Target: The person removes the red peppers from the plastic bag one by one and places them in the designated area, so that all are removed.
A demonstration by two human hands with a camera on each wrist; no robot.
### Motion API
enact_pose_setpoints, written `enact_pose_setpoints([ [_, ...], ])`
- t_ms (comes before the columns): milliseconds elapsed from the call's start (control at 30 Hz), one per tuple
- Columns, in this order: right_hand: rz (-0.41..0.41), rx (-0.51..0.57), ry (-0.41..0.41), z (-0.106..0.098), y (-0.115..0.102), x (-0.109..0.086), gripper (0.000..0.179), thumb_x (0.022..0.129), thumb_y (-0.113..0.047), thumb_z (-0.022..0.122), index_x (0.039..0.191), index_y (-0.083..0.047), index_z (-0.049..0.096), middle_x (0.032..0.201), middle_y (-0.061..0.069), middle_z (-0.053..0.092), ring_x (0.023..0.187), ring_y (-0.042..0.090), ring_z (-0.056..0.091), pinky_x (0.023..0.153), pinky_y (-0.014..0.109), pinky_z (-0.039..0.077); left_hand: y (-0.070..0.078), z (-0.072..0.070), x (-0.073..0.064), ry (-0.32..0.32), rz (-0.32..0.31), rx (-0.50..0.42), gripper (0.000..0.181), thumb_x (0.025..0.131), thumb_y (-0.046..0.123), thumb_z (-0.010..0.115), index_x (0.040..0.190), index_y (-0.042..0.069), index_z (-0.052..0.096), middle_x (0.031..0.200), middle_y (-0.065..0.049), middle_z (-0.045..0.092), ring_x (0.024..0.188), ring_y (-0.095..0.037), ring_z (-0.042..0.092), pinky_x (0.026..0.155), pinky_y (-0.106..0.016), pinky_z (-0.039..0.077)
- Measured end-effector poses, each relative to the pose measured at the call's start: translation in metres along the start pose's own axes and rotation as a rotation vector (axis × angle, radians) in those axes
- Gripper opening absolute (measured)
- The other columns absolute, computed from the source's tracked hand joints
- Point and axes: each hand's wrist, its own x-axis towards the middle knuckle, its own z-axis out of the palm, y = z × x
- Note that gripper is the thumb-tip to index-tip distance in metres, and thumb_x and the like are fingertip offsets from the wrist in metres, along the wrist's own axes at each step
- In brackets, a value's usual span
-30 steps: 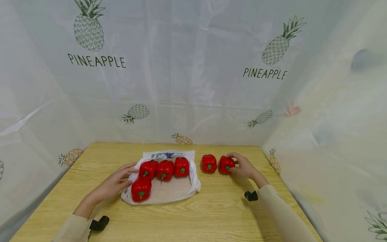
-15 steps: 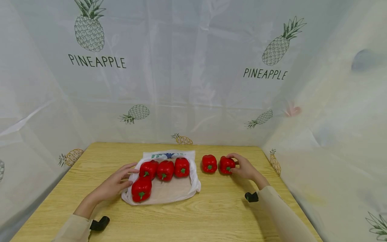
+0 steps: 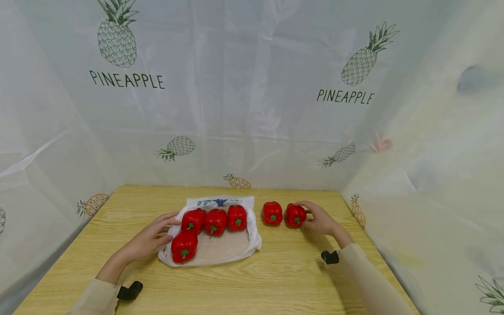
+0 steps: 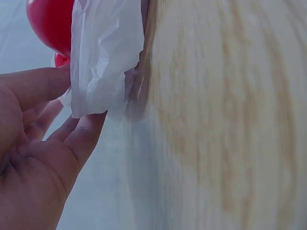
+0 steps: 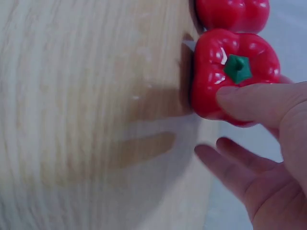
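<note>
In the head view my right hand (image 3: 320, 221) is at the rightmost red bell pepper (image 3: 295, 215), index finger over its top and thumb at its right front edge. The right wrist view shows the thumb (image 5: 254, 101) across the face of that glossy pepper (image 5: 206, 79), beside its green stem, the other fingers splayed below. My left hand (image 3: 147, 238) rests its outstretched fingers against the left side of a white plastic bag (image 3: 252, 249) with a beige inside. Several red peppers lie in it, three along the back and one (image 3: 184, 247) at the front left.
Another red pepper (image 3: 272, 213) stands between the bag and the right hand. The yellow wood-grain table (image 3: 252, 291) ends at a hanging sheet (image 3: 244, 109) printed with pineapples, which also encloses both sides. A black wrist mount (image 3: 130, 291) is on each sleeve.
My right hand has shifted slightly right, its thumb sliding toward the pepper's edge, while the pepper stays in place. The left hand and bag have not moved.
</note>
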Motion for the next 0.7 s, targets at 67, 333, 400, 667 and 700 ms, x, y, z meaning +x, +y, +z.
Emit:
enact_pose_setpoints([
  [67, -0.020, -0.030, 0.016, -0.003, -0.002, -0.001, 0.062, 0.092, 0.014, 0.071, 0.150, 0.002, 0.053, 0.153, 0.028, 0.051, 0.135, 0.057, 0.051, 0.100, 0.069, 0.051, 0.000, 0.000, 0.000, -0.001, 0.002, -0.004, 0.039, 0.106, 0.003, 0.062, 0.145, 0.011, 0.061, 0.169, -0.021, 0.031, 0.132, -0.048, 0.056, 0.101, -0.022, 0.050],
  [333, -0.025, -0.139, 0.075, -0.013, -0.029, 0.005, 0.065, 0.092, 0.007, 0.077, 0.152, -0.002, 0.052, 0.157, 0.026, 0.049, 0.144, 0.051, 0.045, 0.111, 0.070, 0.042, 0.000, 0.000, 0.000, -0.002, 0.013, -0.022, 0.039, 0.106, 0.003, 0.061, 0.145, 0.009, 0.060, 0.169, -0.022, 0.030, 0.133, -0.049, 0.055, 0.101, -0.020, 0.050],
  [400, -0.023, -0.140, 0.082, -0.013, -0.040, 0.008, 0.065, 0.093, 0.004, 0.078, 0.152, -0.004, 0.053, 0.158, 0.024, 0.049, 0.145, 0.050, 0.045, 0.111, 0.069, 0.042, 0.000, 0.000, 0.000, -0.002, 0.010, -0.022, 0.039, 0.107, 0.003, 0.061, 0.145, 0.009, 0.060, 0.169, -0.022, 0.030, 0.133, -0.050, 0.054, 0.101, -0.020, 0.049],
  [667, -0.072, -0.187, 0.116, 0.000, -0.086, 0.023, 0.060, 0.091, -0.002, 0.082, 0.146, -0.008, 0.060, 0.158, 0.019, 0.051, 0.144, 0.044, 0.049, 0.111, 0.062, 0.047, 0.002, 0.000, 0.000, 0.004, 0.016, -0.008, 0.039, 0.106, 0.002, 0.062, 0.144, 0.009, 0.061, 0.168, -0.023, 0.031, 0.133, -0.050, 0.055, 0.102, -0.022, 0.050],
  [700, -0.083, -0.191, 0.122, 0.002, -0.092, 0.025, 0.059, 0.091, -0.002, 0.082, 0.146, -0.008, 0.061, 0.157, 0.019, 0.052, 0.143, 0.043, 0.049, 0.110, 0.061, 0.048, 0.002, 0.000, 0.000, 0.005, 0.018, -0.005, 0.039, 0.106, 0.002, 0.062, 0.144, 0.008, 0.061, 0.168, -0.024, 0.032, 0.133, -0.050, 0.055, 0.102, -0.023, 0.050],
])
